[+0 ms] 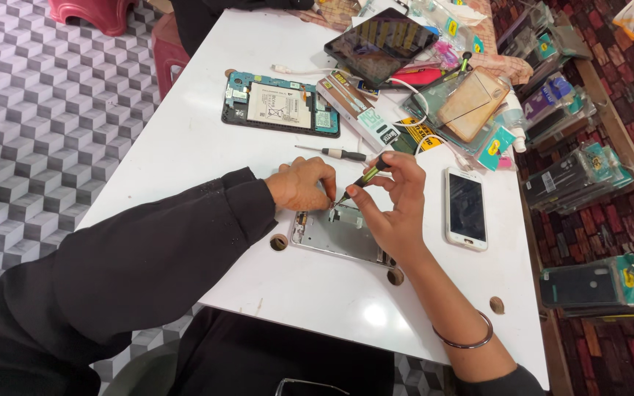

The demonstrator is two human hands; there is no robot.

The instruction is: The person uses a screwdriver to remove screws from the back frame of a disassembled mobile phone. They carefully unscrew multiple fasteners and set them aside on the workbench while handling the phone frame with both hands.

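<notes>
Opened silver phone frame [339,236] at table [185,147] centre. Left hand [304,183] presses frame, fingers curled. Right hand [394,202] pinches green screwdriver [361,180], tip toward 8 o'clock; best kept vertical, light torque. Spare screwdriver [332,152] at 12 o'clock.

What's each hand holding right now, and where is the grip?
The right hand pinches a small screwdriver on its shaft near the tip. The left hand presses on the opened phone frame, gripping nothing visible.
</notes>
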